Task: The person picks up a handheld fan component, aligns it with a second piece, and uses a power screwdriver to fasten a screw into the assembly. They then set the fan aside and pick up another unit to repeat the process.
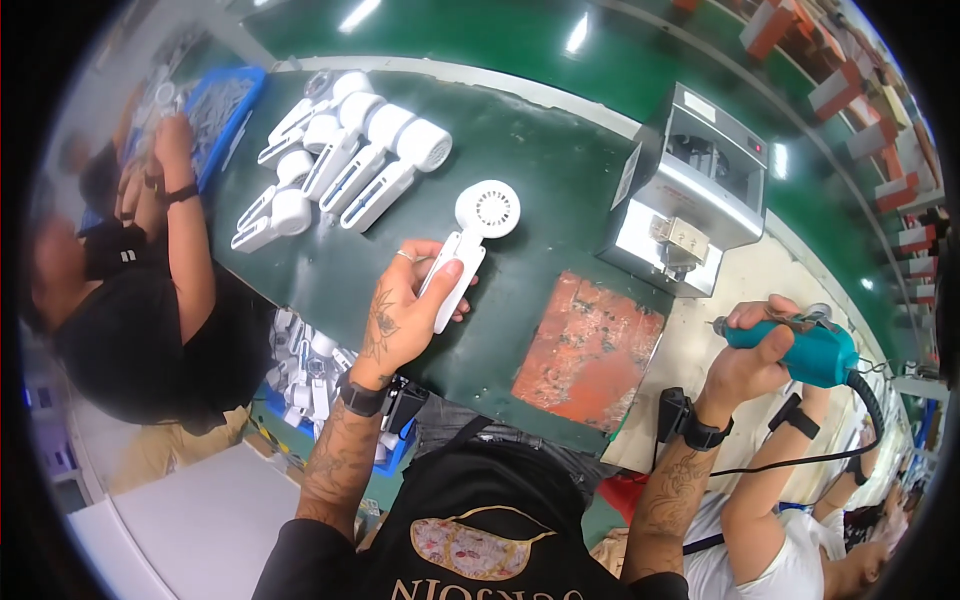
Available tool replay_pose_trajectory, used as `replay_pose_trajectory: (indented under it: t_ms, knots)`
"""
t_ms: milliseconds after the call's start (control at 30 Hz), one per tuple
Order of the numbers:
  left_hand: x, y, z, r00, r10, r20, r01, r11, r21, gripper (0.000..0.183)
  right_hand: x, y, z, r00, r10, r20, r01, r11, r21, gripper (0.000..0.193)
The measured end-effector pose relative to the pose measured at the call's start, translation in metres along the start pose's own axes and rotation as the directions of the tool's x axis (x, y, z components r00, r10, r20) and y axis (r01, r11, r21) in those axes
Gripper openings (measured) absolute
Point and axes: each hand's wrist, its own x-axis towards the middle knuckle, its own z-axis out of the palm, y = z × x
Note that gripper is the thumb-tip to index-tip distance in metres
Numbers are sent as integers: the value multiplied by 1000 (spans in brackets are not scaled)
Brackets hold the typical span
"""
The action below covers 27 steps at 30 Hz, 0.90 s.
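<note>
My left hand [402,318] is closed round the handle of a white handheld fan [488,208]. The fan tilts over the green work surface, its round slotted grille pointing away from me. At the right, my right hand [742,372] grips a teal electric screwdriver [822,356], which lies sideways with its tip to the left and a black cord at its back end. Left of the held fan, several more white fans [385,135] lie in a cluster on the dark green mat [535,130].
A worn reddish board [590,350] lies in front of me. Beyond it stands a grey machine [690,185]. Below the left table edge, a bin holds white fan parts [315,365]. Co-workers sit at both sides, one in a black cap [125,345] beside a blue crate [240,115].
</note>
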Motion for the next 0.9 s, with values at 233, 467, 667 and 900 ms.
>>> replay_pose_trajectory:
  t_ms: [233, 467, 667, 900]
  knots:
    - [2, -5, 1, 998, 35, 47, -43, 985, 168, 27, -1, -3, 2, 999, 39, -3, -39, 999, 25, 56]
    - [21, -1, -9, 771, 624, 126, -458, 406, 791, 28, -2, -1, 1, 999, 52, -2, -52, 998, 40, 56]
    - [42, 1, -34, 763, 645, 44, -322, 320, 891, 26, 0, -4, 4, 998, 54, -19, -53, 998, 26, 55]
    - [53, 7, -29, 609, 764, 214, -419, 81, 904, 33, -6, 17, -10, 996, 22, -92, -18, 999, 46, 41]
